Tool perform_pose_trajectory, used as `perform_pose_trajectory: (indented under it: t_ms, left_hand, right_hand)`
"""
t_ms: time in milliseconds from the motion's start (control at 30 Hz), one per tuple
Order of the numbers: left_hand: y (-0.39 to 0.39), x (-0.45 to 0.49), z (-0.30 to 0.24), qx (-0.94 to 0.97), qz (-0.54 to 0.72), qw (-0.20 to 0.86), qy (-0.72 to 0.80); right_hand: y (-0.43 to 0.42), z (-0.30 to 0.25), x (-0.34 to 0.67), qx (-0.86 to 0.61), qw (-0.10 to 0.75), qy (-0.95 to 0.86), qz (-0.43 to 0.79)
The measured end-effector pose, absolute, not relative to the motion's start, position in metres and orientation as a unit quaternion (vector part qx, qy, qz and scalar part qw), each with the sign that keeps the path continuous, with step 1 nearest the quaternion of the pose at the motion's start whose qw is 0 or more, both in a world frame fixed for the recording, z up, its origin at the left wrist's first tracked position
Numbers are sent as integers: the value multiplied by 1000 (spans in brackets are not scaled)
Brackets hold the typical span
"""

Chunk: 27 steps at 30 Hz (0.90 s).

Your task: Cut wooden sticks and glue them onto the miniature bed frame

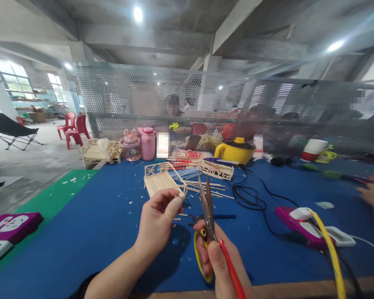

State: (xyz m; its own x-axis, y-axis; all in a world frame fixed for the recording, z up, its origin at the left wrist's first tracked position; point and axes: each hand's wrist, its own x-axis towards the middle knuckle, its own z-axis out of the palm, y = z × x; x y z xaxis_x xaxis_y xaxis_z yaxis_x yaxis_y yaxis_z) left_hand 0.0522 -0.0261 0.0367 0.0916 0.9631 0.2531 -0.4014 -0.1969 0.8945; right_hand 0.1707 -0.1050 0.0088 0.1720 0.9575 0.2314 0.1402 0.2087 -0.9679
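The left hand (pixel 157 214) has its fingers drawn together at the near corner of a wooden stick frame (pixel 160 183), which is at 12 o'clock from it; whether they grip the frame, I cannot tell. At 4 o'clock from there, the right hand (pixel 226 259) grips scissors (pixel 209 214), blades slightly parted and pointing towards 12 o'clock. Loose sticks (pixel 218 189) lie near the blade tips on the blue table (pixel 96 232). A purple power strip (pixel 291 221) sits around the right hand's 2 o'clock.
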Motion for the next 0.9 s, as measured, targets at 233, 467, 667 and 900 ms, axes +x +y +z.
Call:
perform_pose_trajectory:
  t_ms: [233, 467, 667, 900]
  left_hand:
    - [-22, 52, 30, 482, 578, 599, 274]
    - [-25, 52, 34, 519, 542, 589, 300]
    - [-26, 51, 32, 542, 542, 574, 288]
    - [-28, 51, 32, 523, 524, 615, 272]
  right_hand:
    - [-107, 38, 204, -572, 417, -668, 231]
    - [-98, 42, 218, -615, 278, -731, 102]
    - [-98, 44, 216, -596, 279, -748, 82]
    - [-96, 42, 219, -578, 281, -766, 28]
